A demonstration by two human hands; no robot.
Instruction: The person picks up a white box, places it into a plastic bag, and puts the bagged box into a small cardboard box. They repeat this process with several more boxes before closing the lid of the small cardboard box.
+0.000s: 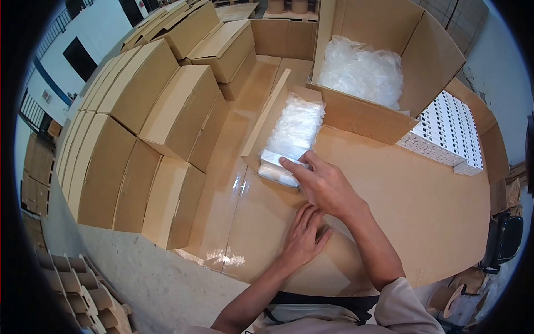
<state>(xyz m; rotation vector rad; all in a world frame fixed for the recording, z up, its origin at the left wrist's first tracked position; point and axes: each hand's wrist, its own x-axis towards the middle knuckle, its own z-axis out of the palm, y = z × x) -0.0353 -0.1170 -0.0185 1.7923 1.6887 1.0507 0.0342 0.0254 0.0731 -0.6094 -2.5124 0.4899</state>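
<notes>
Near the middle, an open cardboard carton (263,125) holds a row of clear plastic-wrapped packets (297,119). At its near end, my right hand (328,186) pinches a small white box (272,160) between thumb and fingers. Another pale wrapped piece lies just below that box, against the carton's near edge. My left hand (305,236) is just below my right one, over the cardboard-covered table (261,217). Its fingers stretch forward and the thumb stands apart, with nothing visible in it. Part of the packets' near end is hidden by my right hand.
Closed cardboard cartons (178,106) are stacked along the left. A large open carton (361,114) with loose clear plastic bags (361,69) stands at the back right. Beyond it sits a block of white boxes (445,131). Cardboard dividers (83,295) lie at lower left.
</notes>
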